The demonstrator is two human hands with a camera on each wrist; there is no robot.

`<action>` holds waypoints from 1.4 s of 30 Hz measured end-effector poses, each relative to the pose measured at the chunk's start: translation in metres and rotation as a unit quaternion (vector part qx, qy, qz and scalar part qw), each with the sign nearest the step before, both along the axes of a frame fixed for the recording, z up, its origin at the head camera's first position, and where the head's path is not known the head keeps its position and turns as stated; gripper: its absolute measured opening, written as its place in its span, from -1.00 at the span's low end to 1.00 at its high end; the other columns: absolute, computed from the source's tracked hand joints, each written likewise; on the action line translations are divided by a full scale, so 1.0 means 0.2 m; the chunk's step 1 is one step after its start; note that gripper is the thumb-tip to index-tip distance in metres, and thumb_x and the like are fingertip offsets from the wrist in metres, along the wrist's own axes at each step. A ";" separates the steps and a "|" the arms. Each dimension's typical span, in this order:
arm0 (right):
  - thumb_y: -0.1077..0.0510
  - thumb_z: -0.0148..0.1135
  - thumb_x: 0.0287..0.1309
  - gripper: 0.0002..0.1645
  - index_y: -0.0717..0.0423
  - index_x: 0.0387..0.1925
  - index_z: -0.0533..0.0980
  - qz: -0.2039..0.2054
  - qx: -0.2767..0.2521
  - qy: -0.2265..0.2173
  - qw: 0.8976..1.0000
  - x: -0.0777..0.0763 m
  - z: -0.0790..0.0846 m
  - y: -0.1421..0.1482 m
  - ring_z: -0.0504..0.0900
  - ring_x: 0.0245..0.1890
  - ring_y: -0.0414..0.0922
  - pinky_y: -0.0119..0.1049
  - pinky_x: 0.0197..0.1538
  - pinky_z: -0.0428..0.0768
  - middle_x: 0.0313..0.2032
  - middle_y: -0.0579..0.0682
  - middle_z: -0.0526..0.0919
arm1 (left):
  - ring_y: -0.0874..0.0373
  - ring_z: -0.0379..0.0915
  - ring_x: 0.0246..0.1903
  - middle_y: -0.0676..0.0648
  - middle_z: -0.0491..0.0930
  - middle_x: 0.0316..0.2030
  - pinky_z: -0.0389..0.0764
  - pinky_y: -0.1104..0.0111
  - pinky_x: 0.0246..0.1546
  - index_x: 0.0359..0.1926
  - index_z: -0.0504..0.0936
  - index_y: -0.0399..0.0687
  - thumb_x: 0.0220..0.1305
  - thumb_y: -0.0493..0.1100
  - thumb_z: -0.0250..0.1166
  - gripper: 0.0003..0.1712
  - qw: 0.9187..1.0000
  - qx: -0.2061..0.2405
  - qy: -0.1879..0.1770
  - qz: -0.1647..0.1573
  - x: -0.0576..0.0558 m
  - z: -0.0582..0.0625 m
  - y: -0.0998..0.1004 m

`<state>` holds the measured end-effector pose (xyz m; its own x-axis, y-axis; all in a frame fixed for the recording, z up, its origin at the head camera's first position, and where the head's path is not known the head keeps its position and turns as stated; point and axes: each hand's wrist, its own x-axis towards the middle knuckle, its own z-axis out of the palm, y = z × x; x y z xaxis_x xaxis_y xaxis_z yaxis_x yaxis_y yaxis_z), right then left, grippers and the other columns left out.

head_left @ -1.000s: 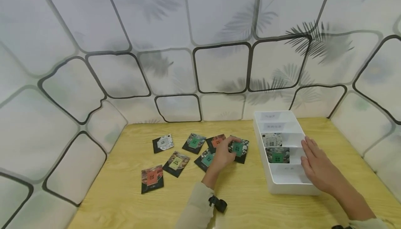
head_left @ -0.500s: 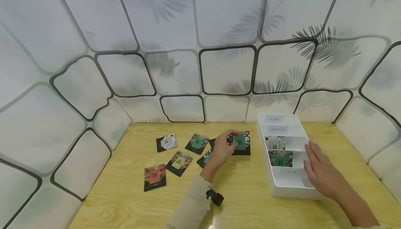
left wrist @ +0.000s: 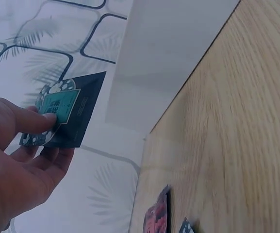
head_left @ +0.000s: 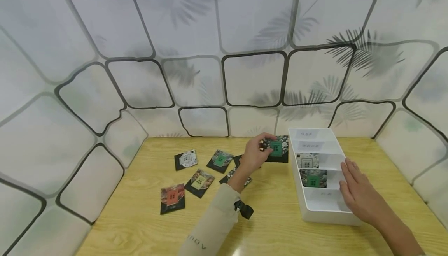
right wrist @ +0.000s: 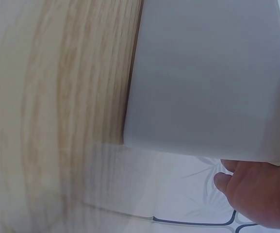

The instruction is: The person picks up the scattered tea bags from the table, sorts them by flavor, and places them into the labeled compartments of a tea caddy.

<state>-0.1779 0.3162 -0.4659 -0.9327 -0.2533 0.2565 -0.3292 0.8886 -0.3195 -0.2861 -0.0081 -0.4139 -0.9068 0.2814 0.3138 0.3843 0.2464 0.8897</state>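
Note:
My left hand [head_left: 254, 155] pinches a flat dark packet [head_left: 277, 150] with a green label and a white-spotted print, thumb on its front and fingers behind. In the left wrist view the packet [left wrist: 84, 116] is raised above the table. In the head view its right edge comes up to the left wall of a white divided box [head_left: 330, 216]. My right hand [head_left: 362, 192] lies along the box's right side, fingers extended at the rim. In the box, a white-printed packet [head_left: 308, 160] and a green-labelled packet [head_left: 313, 178] stand in separate compartments.
Left of the box, several packets lie on the wooden table [head_left: 273, 225]: a red one [head_left: 172, 198], a yellow-labelled one [head_left: 199, 182], a white one [head_left: 186, 159] and a green one [head_left: 219, 160]. Others are partly hidden under my left arm. Patterned fabric walls [head_left: 196, 85] enclose the table.
My left hand has picked up the green-labelled packet from the table, turned it level and carried it right and back to the box. My right hand stays at the box's side.

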 end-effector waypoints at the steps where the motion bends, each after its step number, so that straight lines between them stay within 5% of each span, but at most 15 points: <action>1: 0.14 -0.23 0.60 -0.29 0.51 0.53 -0.07 -0.002 0.001 -0.003 1.000 0.00 0.00 0.00 -0.30 0.59 0.26 0.09 0.53 -0.42 0.57 0.42 -0.17 | 0.25 0.44 -0.47 -0.05 0.60 0.17 0.41 0.46 -0.57 0.11 0.69 -0.02 0.35 -0.49 0.29 -0.59 1.000 0.005 -0.001 -0.002 -0.01 0.00 0.01; 12: 0.12 -0.23 0.60 -0.28 0.50 0.54 -0.05 -0.018 0.010 -0.016 1.000 0.03 -0.01 -0.01 -0.32 0.59 0.23 0.19 0.53 -0.32 0.57 0.41 -0.15 | 0.25 0.37 -0.53 0.01 0.59 0.17 0.39 0.45 -0.58 0.10 0.69 0.01 0.35 -0.49 0.30 -0.58 0.999 0.015 0.021 -0.023 -0.03 0.03 0.13; 18: 0.10 -0.23 0.61 -0.27 0.50 0.54 -0.07 -0.022 0.019 -0.017 0.999 0.03 0.00 -0.03 -0.31 0.59 0.23 0.20 0.53 -0.31 0.57 0.41 -0.15 | 0.24 0.45 -0.38 0.00 0.62 0.14 0.44 0.47 -0.54 0.12 0.68 0.00 0.36 -0.45 0.32 -0.60 0.999 -0.014 0.039 -0.027 -0.04 0.06 0.19; 25: 0.09 -0.22 0.60 -0.27 0.50 0.54 -0.07 -0.024 0.035 -0.011 0.999 0.03 0.00 -0.02 -0.29 0.59 0.26 0.19 0.52 -0.33 0.56 0.41 -0.13 | 0.32 0.52 -0.10 0.02 0.61 0.16 0.54 0.61 -0.25 0.14 0.66 0.00 0.36 -0.41 0.34 -0.61 0.995 -0.062 0.078 -0.033 -0.07 0.04 0.27; 34: 0.10 -0.22 0.61 -0.27 0.50 0.54 -0.06 -0.013 0.032 -0.009 0.999 0.01 0.00 -0.01 -0.32 0.59 0.22 0.23 0.52 -0.27 0.57 0.41 -0.14 | 0.26 0.56 0.03 0.00 0.61 0.17 0.55 0.63 -0.22 0.13 0.66 -0.03 0.36 -0.44 0.32 -0.61 0.995 -0.042 0.090 -0.012 -0.12 0.05 0.33; 42: 0.08 -0.23 0.61 -0.26 0.49 0.54 -0.08 -0.017 0.031 -0.010 0.999 0.00 0.02 -0.01 -0.35 0.59 0.21 0.22 0.52 -0.29 0.57 0.40 -0.16 | 0.30 0.48 -0.16 0.00 0.63 0.13 0.48 0.64 -0.31 0.11 0.66 -0.03 0.35 -0.42 0.34 -0.63 0.990 -0.063 0.126 -0.007 -0.18 0.06 0.41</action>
<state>-0.1770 0.3145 -0.4616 -0.9459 -0.2364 0.2223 -0.2927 0.9174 -0.2695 -0.3218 0.0741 -0.4022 -0.7999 0.3450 0.4910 0.5944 0.3430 0.7274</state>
